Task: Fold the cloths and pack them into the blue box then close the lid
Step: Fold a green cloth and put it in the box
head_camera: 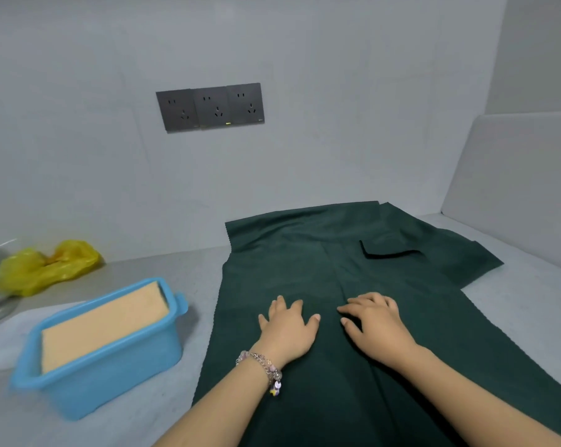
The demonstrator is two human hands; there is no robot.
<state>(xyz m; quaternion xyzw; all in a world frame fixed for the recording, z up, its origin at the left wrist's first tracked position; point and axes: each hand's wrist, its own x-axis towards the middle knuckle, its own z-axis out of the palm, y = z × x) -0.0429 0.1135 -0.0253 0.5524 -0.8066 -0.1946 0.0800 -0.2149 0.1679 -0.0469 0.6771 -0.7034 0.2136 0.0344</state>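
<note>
- On grey counter: green cloth point(353, 317), long axis running away from viewer.
- Left hand point(289, 327) and right hand point(374, 321): flat, fingers spread, pressing cloth centre, grasping nothing.
- Blue box point(111, 366): left of cloth, nearer left hand.

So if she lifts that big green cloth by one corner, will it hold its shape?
Probably not. The green cloth lies flat with soft creases and a turned-over far corner, so it likely droops. It looks thin, so probably light. Both flat hands suggest it slides easily.

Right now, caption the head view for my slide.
Both hands, left hand and right hand, press flat on the green cloth beside the blue box.
</note>
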